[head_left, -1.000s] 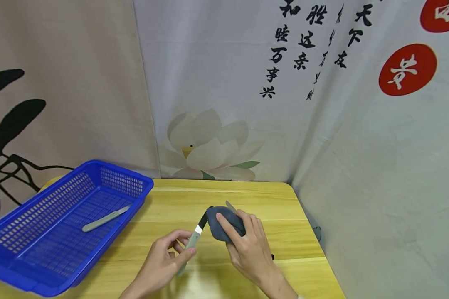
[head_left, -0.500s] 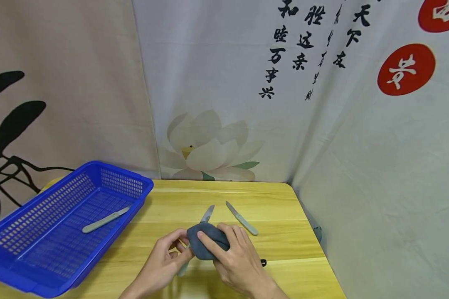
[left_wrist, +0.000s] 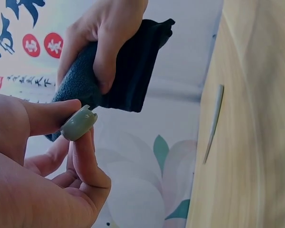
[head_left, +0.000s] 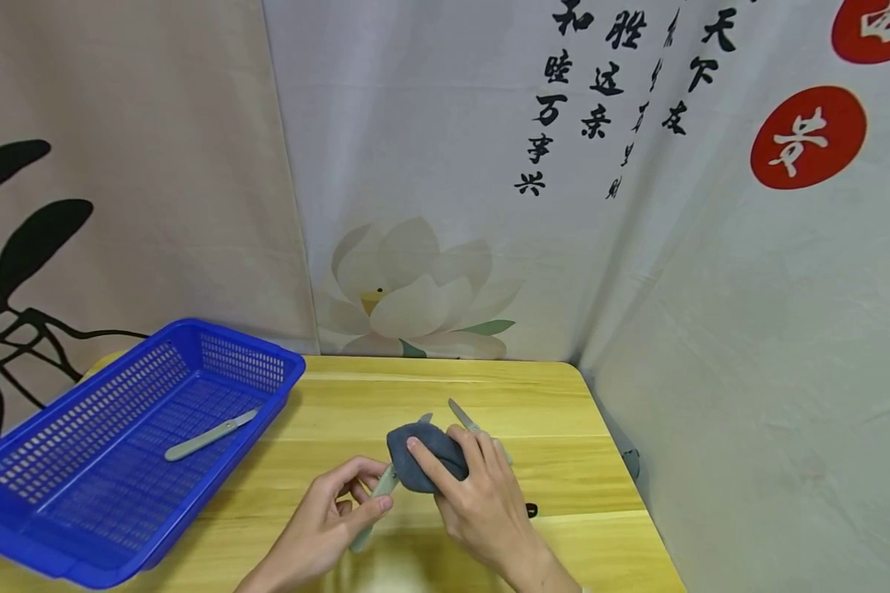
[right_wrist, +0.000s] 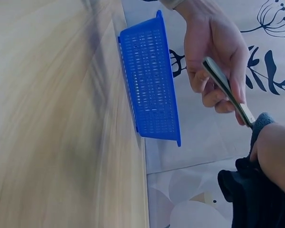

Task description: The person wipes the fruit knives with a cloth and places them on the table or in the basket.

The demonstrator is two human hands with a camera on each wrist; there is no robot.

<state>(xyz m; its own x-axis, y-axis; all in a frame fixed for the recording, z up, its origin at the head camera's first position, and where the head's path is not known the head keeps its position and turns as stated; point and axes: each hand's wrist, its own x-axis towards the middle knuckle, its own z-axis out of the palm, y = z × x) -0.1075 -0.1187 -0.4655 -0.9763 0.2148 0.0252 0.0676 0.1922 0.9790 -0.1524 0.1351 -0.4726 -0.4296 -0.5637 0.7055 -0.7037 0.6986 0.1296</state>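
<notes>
My left hand (head_left: pixel 326 511) pinches the pale green handle of a small knife (head_left: pixel 386 482) between thumb and fingers, blade pointing away. In the left wrist view the butt of the knife handle (left_wrist: pixel 78 124) faces the camera. My right hand (head_left: pixel 487 504) holds a folded dark blue cloth (head_left: pixel 404 463) around the blade, and only the tip shows past it. The right wrist view has the handle running into the cloth (right_wrist: pixel 256 199). A second knife (head_left: pixel 463 415) lies on the table behind my right hand, partly hidden by it.
A blue mesh basket (head_left: pixel 96 416) stands on the left of the wooden table (head_left: pixel 549 428), with another green-handled knife (head_left: pixel 211 437) inside. A small black object (head_left: pixel 531 510) shows beside my right wrist. A printed curtain (head_left: pixel 445 165) hangs behind the table.
My right hand has slid the cloth along the blade, first down toward the handle, then partway back toward the tip. The left hand stays nearly in place with the knife.
</notes>
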